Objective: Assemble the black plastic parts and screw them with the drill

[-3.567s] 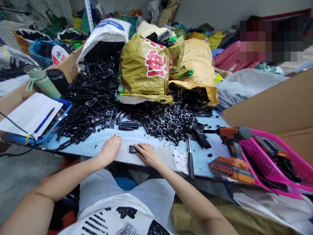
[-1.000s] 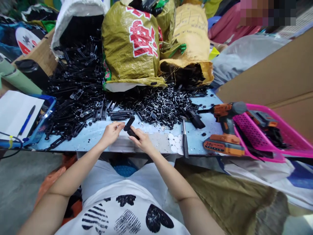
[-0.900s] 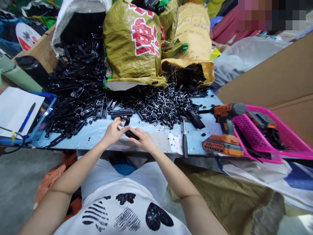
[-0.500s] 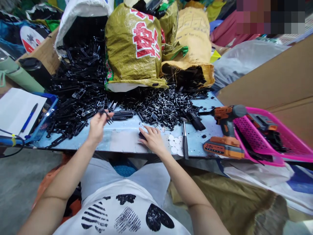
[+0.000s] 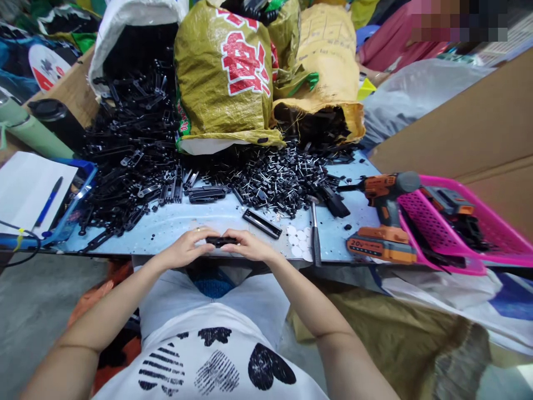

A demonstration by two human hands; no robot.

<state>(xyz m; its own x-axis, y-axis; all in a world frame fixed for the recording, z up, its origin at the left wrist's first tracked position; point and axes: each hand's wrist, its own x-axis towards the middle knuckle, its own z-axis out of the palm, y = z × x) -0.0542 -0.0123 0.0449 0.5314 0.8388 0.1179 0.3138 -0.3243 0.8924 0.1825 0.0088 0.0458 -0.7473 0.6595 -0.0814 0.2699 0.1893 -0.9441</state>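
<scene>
Between my two hands, close to the table's front edge, is a narrow black plastic part (image 5: 221, 241). My left hand (image 5: 189, 246) pinches its left end and my right hand (image 5: 247, 244) pinches its right end. The fingers cover both ends. Just beyond my right hand lies a long black frame-like part (image 5: 262, 223), slanting on the tabletop. Farther off, a few similar long black parts (image 5: 207, 194) lie together. A spread of small black pieces with metal pins (image 5: 277, 178) lies behind them.
Right of my hands are white discs (image 5: 298, 241), a hammer (image 5: 315, 233), an orange cordless drill (image 5: 381, 216) and a pink basket (image 5: 499, 233). Heaped black parts (image 5: 125, 150) spill from a white sack (image 5: 100, 50) at left. A printed sack (image 5: 204, 83) stands behind. Another person (image 5: 387, 39) is at far right.
My left hand has come down and right to meet my right hand at the front edge. Both now hold one black part. The slanted black frame now shows uncovered beyond my right hand.
</scene>
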